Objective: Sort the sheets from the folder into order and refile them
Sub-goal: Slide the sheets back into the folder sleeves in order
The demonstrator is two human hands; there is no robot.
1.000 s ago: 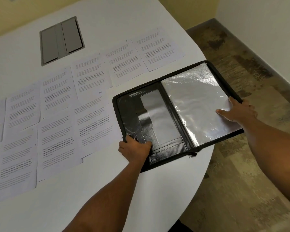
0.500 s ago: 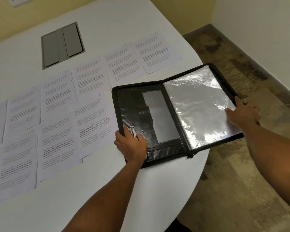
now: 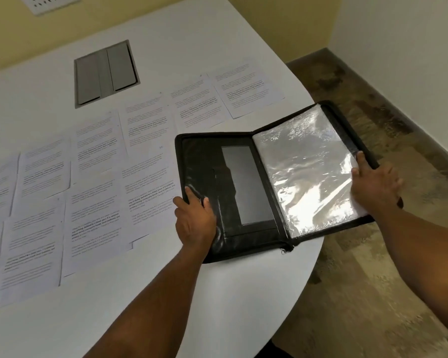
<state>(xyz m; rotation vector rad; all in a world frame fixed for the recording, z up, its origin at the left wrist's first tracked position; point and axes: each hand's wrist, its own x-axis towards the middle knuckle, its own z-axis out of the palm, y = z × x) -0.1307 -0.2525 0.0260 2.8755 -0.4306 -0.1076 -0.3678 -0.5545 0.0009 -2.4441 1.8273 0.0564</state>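
The sheets lie flat in rows across the bench, long axes running away from you; they are light and limp, so lift each by an edge. Your left hand presses straight fingers on the open folder. Your right hand rests flat on its slippery plastic sleeve.

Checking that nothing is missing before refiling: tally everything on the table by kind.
White printed paper sheets: 10 (the leftmost are cut off by the frame edge)
Black zip folder with clear plastic sleeves, open: 1
Grey metal hatch set in the table: 1
Total: 12
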